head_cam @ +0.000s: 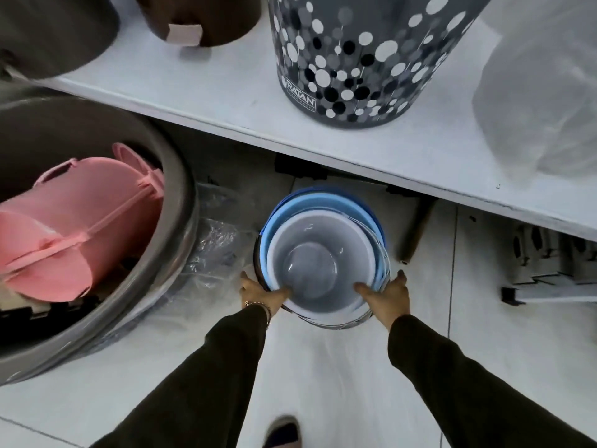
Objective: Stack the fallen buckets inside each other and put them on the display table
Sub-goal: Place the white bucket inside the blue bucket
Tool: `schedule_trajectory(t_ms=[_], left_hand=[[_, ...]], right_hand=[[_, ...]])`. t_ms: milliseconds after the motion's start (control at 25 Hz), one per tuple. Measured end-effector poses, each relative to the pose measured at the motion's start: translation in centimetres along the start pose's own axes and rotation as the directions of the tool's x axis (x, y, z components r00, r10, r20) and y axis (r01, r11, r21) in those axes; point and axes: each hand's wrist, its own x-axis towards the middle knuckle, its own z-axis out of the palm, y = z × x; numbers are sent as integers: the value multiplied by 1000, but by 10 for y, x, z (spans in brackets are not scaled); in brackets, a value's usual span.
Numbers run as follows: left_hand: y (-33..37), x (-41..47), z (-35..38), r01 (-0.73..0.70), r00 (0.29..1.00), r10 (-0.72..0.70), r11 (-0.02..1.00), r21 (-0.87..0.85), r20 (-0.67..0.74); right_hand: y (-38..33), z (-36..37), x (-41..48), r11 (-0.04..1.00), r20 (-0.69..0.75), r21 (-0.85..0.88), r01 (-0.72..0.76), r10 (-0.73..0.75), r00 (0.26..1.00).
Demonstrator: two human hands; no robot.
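A stack of nested buckets (318, 253) stands upright on the tiled floor, just below the front edge of the white display table (200, 88). The innermost bucket is grey-white; light blue and darker blue rims show around it. My left hand (263, 294) grips the near-left rim with its thumb inside the inner bucket. My right hand (386, 292) grips the near-right rim the same way. Both arms wear dark sleeves.
On the table stand a tall grey bin with white and black dots (352, 56), a brown bucket (197, 17), a dark tub (55, 30) and a plastic-wrapped item (542, 98). A big grey tub (181, 221) at left holds a pink basket (80, 221). Clear plastic wrap (216, 244) lies beside the stack.
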Motion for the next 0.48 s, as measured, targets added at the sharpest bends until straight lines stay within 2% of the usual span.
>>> schedule_trajectory(t_ms=[80,160,320,400,480], left_hand=[[2,20,2,-16,996,23,997,-73,89],[4,32,-1,5,983,22,989,-147,183],[-17,69,-1,-110,975,122,991,-75,187],[-18,68,-3,-203,956,224,971,-127,189],[-6,47,-9,-244,953,262,961,-128,149]], right_hand=[[3,1,8,980,103,86,-178,169,980],[8,0,14,956,200,167,-242,207,958],[17,2,27,951,271,223,-215,151,951],[21,5,30,955,253,227,-191,132,959],[22,4,27,960,204,224,-167,122,971]])
